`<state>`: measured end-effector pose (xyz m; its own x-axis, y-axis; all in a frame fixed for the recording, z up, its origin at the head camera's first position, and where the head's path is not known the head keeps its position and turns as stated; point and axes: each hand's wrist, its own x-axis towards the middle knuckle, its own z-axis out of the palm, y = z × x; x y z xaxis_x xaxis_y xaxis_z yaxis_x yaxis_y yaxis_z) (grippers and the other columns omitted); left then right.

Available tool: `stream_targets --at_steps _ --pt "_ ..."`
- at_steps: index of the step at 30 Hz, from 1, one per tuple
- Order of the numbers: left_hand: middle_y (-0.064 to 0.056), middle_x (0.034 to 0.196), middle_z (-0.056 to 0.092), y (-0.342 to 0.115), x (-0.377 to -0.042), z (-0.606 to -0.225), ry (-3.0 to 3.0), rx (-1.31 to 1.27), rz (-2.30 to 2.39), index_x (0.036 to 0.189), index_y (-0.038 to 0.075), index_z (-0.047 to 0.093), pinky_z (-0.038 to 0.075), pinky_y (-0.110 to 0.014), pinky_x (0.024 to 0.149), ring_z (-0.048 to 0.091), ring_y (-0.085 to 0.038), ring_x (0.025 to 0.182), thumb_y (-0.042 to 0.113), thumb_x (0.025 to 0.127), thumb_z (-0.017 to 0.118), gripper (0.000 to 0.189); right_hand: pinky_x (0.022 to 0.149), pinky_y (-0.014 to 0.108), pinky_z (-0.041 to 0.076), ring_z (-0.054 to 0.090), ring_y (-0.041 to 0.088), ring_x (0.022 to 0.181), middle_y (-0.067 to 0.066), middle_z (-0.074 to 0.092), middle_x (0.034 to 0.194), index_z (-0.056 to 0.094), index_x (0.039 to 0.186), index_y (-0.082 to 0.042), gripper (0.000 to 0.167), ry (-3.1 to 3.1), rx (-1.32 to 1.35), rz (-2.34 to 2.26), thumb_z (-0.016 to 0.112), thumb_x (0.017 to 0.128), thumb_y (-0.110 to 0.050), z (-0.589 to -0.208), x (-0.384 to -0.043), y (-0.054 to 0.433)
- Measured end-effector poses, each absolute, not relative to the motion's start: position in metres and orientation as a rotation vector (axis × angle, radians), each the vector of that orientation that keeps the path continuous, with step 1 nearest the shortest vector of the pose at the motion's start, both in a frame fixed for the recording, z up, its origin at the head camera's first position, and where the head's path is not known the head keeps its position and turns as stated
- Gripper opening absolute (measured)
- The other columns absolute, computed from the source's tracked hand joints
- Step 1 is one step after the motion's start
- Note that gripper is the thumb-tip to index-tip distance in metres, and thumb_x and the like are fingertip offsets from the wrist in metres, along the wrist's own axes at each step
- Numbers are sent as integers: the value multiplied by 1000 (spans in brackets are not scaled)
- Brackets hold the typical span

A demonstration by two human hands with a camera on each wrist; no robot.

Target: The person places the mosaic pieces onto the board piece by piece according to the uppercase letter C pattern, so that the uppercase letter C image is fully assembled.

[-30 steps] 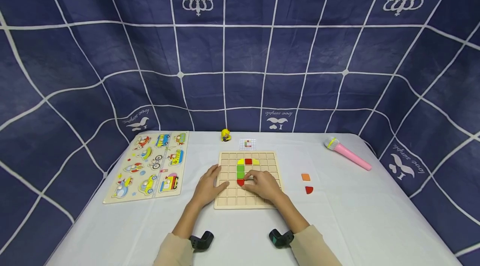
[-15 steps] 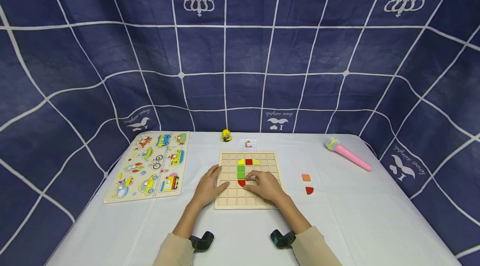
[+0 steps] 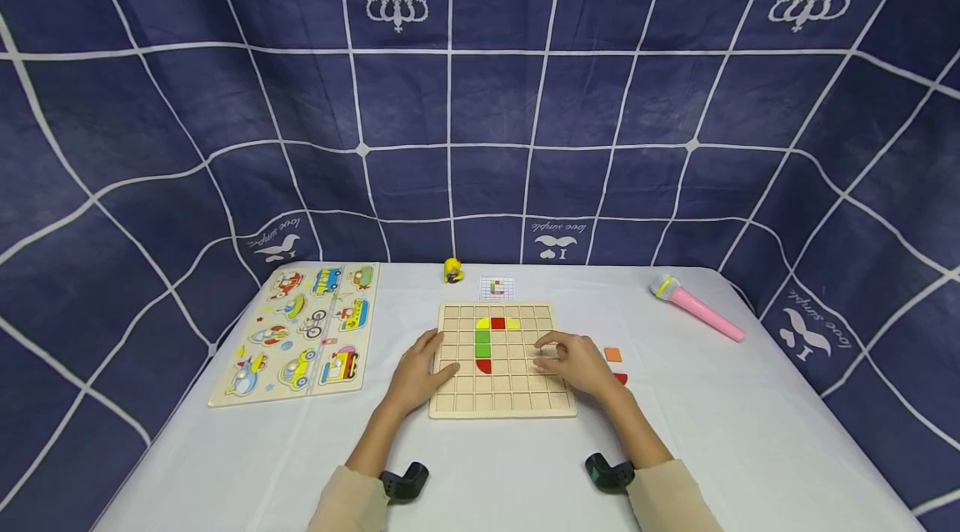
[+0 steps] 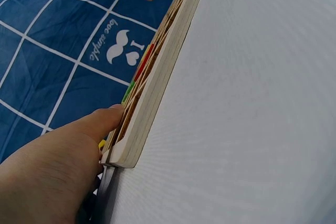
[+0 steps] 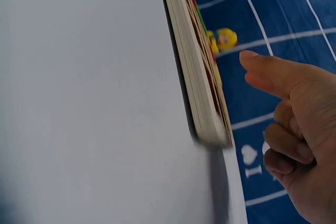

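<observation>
A wooden grid board (image 3: 502, 407) lies on the white table. Set in its cells are a red quarter-round piece (image 3: 484, 366), two green squares (image 3: 482, 343), a red square (image 3: 498, 323) and a yellow piece (image 3: 482, 323) at the corner, with another yellow piece (image 3: 513, 324) to the right. My left hand (image 3: 415, 373) rests at the board's left edge, thumb over the rim. Over the right part of the board is my right hand (image 3: 581, 363), thumb and index finger apart with nothing between them. Past it lie an orange square (image 3: 612, 354) and a partly hidden red piece (image 3: 621, 379).
A vehicle puzzle board (image 3: 300, 332) lies on the left. Behind the grid board are a pattern card (image 3: 497, 288) and a small yellow figure (image 3: 452, 270). At the right back lies a pink toy microphone (image 3: 701, 311). Blue cloth (image 3: 487, 98) hangs behind the table.
My right hand has let go of the red quarter-round piece and moved right, toward the loose pieces. The red piece stays in its cell. My left hand has kept its place.
</observation>
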<state>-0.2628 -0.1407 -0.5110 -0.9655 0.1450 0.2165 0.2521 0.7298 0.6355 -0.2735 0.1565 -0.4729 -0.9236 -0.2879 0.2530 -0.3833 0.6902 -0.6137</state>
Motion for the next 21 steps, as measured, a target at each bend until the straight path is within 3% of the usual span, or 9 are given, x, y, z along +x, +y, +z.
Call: stream_targets --at_steps 12,21 --pt "-14 144 33 -141 -263 -510 -2777 -323 -1052 139 2 39 29 -52 103 33 -38 129 40 84 64 71 38 23 25 23 5 43 -7 31 49 69 100 -14 29 -2732 387 1038 77 75 -27 -473 -280 236" --pt "-14 144 33 -142 -262 -509 -2773 -326 -1062 139 1 39 28 -52 103 33 -38 129 39 84 64 71 41 25 26 27 10 47 -4 34 52 70 104 -13 33 -2858 227 1039 77 75 -27 -480 -277 269"
